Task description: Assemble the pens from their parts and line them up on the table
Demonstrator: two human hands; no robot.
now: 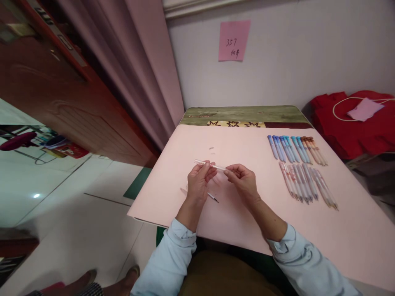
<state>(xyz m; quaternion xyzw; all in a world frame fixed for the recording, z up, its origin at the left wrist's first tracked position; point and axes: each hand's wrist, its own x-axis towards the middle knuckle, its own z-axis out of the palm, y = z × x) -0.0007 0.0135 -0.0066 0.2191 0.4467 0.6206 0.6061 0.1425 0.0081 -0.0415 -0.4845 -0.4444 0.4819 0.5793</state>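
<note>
My left hand (199,183) and my right hand (242,179) are both closed around a clear pen barrel (216,166), which they hold level just above the pink sheet (247,213). The left fingers pinch its left part, the right fingers its right end. Below my left hand a thin pen refill (212,197) with a dark tip lies on the sheet. A small pale part (211,148) rests farther back on the sheet.
Two rows of several pens lie at the right: blue and brown ones (296,149) behind, clear ones (308,185) in front. A red bag (354,123) stands at the far right, a curtain (145,74) and a wooden door (61,94) at the left. A pink note (233,40) hangs on the wall.
</note>
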